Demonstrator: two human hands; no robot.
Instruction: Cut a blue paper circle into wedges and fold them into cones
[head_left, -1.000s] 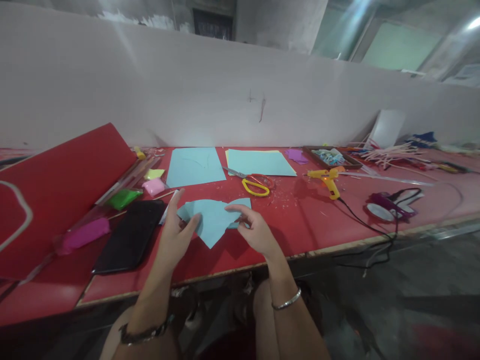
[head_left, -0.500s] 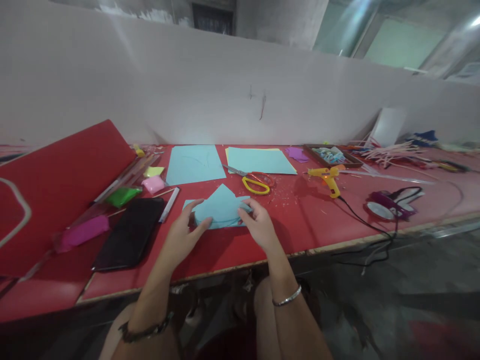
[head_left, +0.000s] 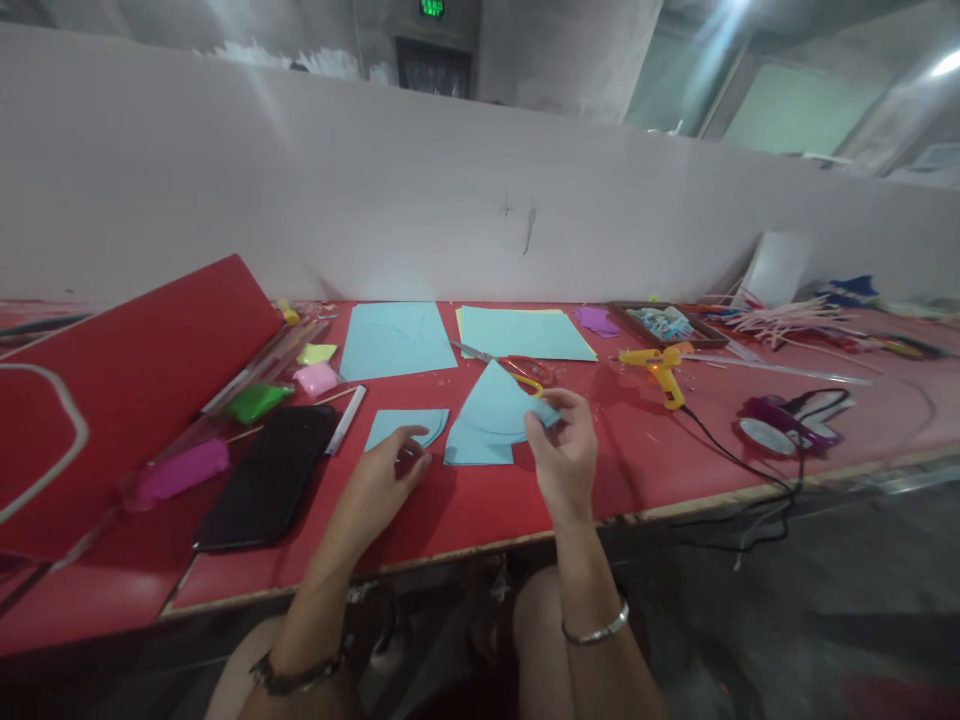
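My right hand (head_left: 564,452) pinches the right edge of a light blue cut paper piece (head_left: 499,405), which is pointed at the top and curved along its lower edge. Beneath it, another light blue paper piece (head_left: 476,450) lies on the red table, partly covered. My left hand (head_left: 388,468) is open, thumb and fingers apart, over the near side of a third light blue piece (head_left: 401,420) with a curved edge. Just beyond the held paper lie scissors (head_left: 476,352) with red and yellow handles, partly hidden behind it.
Light blue sheets (head_left: 397,340) and a second stack (head_left: 525,333) lie farther back. At left are a black phone (head_left: 266,480), clay packets (head_left: 259,402) and a red board (head_left: 142,400). A yellow glue gun (head_left: 656,370) with its cord and a small tray (head_left: 709,335) are at right.
My hands have moved apart. The right hand has carried the curved blue paper to the right, while the left has let go of it, uncovering the piece at left.
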